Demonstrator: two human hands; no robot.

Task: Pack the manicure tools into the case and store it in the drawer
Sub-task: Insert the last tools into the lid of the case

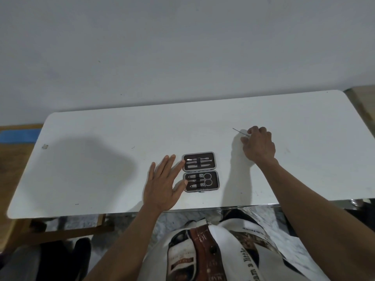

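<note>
A small manicure case (216, 171) lies open flat on the white table (101, 159), its dark lining facing up. Slim metal tools sit under straps in the far half; clippers and scissors (206, 179) sit in the near half. My left hand (163, 184) lies flat with fingers spread at the case's left edge, fingertips touching it. To the right and farther back, my right hand (259, 145) pinches a thin metal pick (240, 132) whose point sticks out to the left, just above the tabletop.
The table's near edge runs just in front of the case. A wall stands behind the table. A small scrap (44, 146) lies at the far left. Wooden frame parts (67, 228) show under the table; no drawer is visible.
</note>
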